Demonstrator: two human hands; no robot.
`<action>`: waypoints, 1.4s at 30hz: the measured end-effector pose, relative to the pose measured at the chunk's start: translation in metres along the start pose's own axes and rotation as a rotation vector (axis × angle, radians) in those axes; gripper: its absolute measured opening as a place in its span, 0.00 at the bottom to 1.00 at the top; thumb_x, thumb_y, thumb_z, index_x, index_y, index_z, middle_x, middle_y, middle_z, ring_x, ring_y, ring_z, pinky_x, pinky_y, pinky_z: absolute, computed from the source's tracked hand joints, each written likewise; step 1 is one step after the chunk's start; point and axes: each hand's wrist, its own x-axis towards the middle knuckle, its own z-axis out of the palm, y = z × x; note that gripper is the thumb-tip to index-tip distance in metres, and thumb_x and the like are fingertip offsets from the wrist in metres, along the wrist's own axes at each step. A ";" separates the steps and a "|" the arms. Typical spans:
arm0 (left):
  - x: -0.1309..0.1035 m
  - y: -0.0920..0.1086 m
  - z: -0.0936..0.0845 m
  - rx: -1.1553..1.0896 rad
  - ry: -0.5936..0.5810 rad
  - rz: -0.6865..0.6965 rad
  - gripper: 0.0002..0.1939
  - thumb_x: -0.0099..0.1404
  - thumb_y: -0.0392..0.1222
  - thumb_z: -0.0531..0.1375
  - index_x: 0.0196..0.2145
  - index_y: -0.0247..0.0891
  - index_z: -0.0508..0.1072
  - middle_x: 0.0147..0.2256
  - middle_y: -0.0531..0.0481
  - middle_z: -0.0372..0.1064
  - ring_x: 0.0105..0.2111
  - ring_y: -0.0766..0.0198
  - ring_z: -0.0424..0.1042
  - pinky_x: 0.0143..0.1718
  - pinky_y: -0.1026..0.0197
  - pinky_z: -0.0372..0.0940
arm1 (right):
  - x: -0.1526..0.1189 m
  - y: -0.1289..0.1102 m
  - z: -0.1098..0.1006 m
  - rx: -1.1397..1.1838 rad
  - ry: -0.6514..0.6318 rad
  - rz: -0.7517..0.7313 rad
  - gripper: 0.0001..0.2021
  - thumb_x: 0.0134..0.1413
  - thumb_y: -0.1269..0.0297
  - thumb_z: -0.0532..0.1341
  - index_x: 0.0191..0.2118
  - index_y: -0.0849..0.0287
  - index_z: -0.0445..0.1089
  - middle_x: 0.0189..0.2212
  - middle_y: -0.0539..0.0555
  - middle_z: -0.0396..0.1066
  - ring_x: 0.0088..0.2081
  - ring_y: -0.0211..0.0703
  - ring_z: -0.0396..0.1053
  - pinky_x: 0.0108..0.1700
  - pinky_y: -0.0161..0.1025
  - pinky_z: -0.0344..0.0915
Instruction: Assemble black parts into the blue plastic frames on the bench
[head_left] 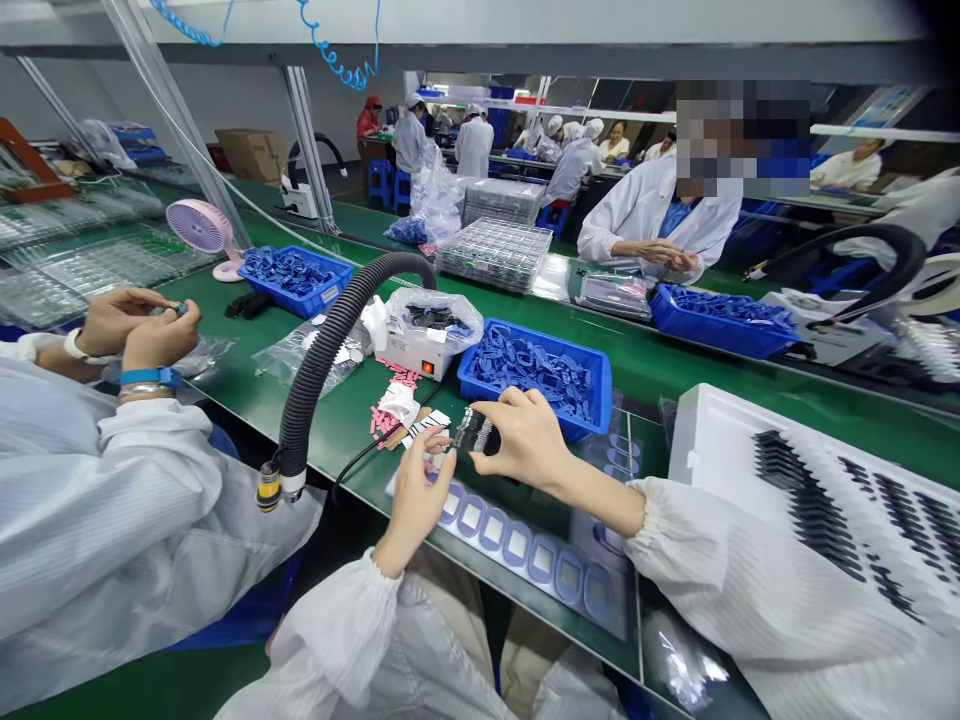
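My right hand point(526, 440) pinches a black, silver-edged rectangular piece point(478, 433), knuckles up; left hand point(421, 492) curls beside it, grip unclear.

The right hand point(526, 437) holds a dark part point(474, 432), the left hand point(420, 492) apparently touching it.

A small, flat, dark black piece with shiny silver bits along its edges point(474, 432) is up in the air over the green table point(360, 440). It looks a bit like a block. The right hand point(525, 435), at its three o'clock, pinches it between thumb and fingers. The left hand point(424, 485) is at its eight o'clock, with fingertips right by it; I can't tell if they touch. The piece looks tilted.
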 end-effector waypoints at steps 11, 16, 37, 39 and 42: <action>0.049 -0.003 -0.015 0.934 -0.202 0.283 0.11 0.53 0.32 0.59 0.35 0.39 0.73 0.40 0.44 0.67 0.46 0.49 0.62 0.46 0.51 0.54 | 0.022 -0.008 0.022 -0.074 -0.339 -0.020 0.21 0.36 0.50 0.63 0.35 0.63 0.72 0.25 0.59 0.69 0.37 0.51 0.62 0.36 0.42 0.50; 0.048 -0.002 -0.024 1.062 -0.199 0.334 0.12 0.58 0.34 0.56 0.40 0.40 0.73 0.41 0.43 0.68 0.46 0.49 0.61 0.44 0.51 0.54 | 0.029 -0.006 0.029 -0.087 -0.360 -0.033 0.20 0.36 0.52 0.63 0.33 0.65 0.72 0.25 0.60 0.70 0.36 0.52 0.63 0.36 0.42 0.51; 0.042 -0.005 -0.023 1.151 -0.425 0.504 0.12 0.63 0.39 0.56 0.44 0.38 0.72 0.38 0.45 0.67 0.42 0.52 0.63 0.39 0.53 0.59 | 0.011 -0.005 0.034 -0.071 -0.171 0.196 0.28 0.41 0.50 0.64 0.45 0.65 0.66 0.38 0.60 0.70 0.43 0.54 0.60 0.39 0.44 0.53; 0.043 -0.006 -0.022 1.160 -0.429 0.511 0.12 0.63 0.39 0.55 0.45 0.37 0.71 0.38 0.44 0.68 0.42 0.52 0.63 0.39 0.53 0.59 | 0.009 0.005 0.027 -0.062 -0.145 0.209 0.29 0.41 0.48 0.64 0.46 0.64 0.66 0.41 0.60 0.69 0.44 0.54 0.60 0.40 0.44 0.53; 0.041 -0.006 -0.021 1.169 -0.426 0.515 0.13 0.63 0.39 0.56 0.45 0.36 0.71 0.38 0.44 0.68 0.42 0.52 0.64 0.38 0.53 0.60 | 0.000 0.017 0.019 -0.038 -0.133 0.167 0.28 0.41 0.49 0.65 0.45 0.63 0.67 0.41 0.58 0.70 0.43 0.52 0.60 0.40 0.43 0.54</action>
